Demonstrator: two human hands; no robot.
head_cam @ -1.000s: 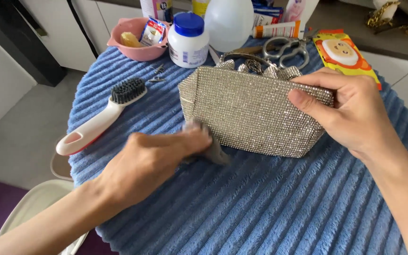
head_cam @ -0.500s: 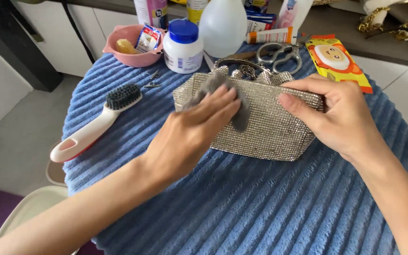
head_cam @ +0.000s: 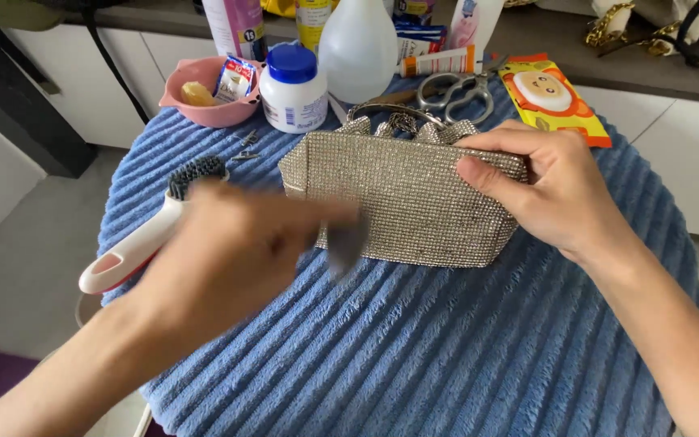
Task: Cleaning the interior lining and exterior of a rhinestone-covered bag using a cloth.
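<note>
A small silver rhinestone handbag lies flat on a blue ribbed cloth that covers a round table. My right hand grips the bag's upper right corner, thumb on its front. My left hand is blurred with motion at the bag's lower left and pinches a small grey cloth against the bag's bottom edge.
A white and red brush with dark bristles lies left of the bag. Behind stand a pink bowl, a white jar with a blue lid, a clear bottle, scissors, an orange packet and a tube.
My left hand swept the grey cloth from the bag's lower left up to its top edge, then back down to the lower left. My right hand kept its grip.
</note>
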